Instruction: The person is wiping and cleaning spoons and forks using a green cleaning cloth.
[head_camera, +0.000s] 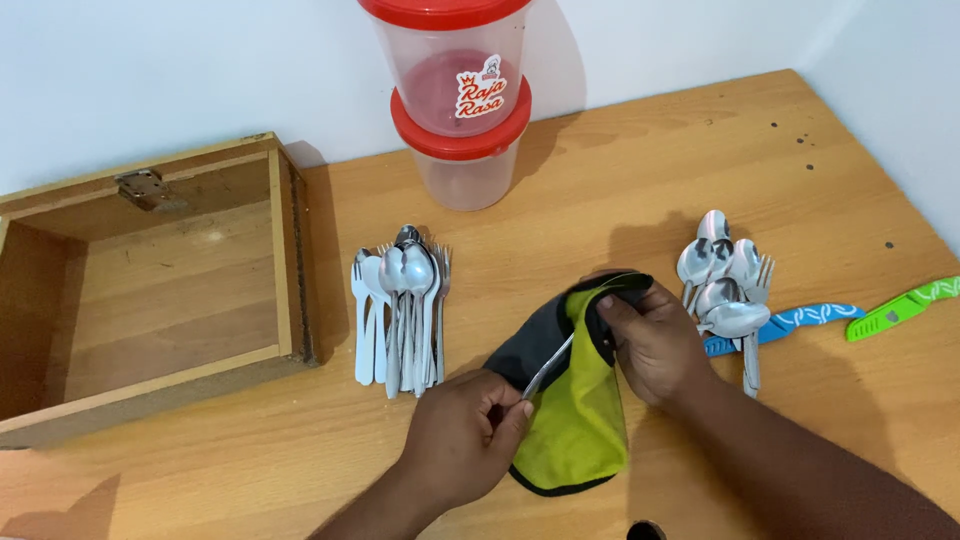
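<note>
A piece of cutlery (548, 366) is being wiped with a green and grey cloth (570, 400). This is judged to be the step in hand: one utensil is drawn through the cloth while the remaining utensils wait in two piles.

The handle end of the piece of cutlery is pinched between the thumb and fingers of the left hand (465, 435), which is closed on it. Its upper end is hidden inside a fold of the cloth, so whether it is a spoon or a fork cannot be told. The fold is clamped around that hidden end by the right hand (655, 340), which is closed on the cloth's top edge. The cloth lies flat on the desk (640, 170).

All places are given relative to the cloth. A sorted pile of spoons and forks (400, 315) is laid to its left, near but apart. Further left an open wooden box (150, 290) is set. A looser heap of spoons (722, 285) lies just to its right, beside the right hand. Beyond that heap a blue-handled knife (800, 322) and a green-handled knife (900, 308) are placed. Behind the cloth, against the wall, two stacked red-lidded plastic tubs (455, 100) are stood.

For the next move, a steady pinch on the handle is judged to be required while the cloth is kept pressed around the metal.
</note>
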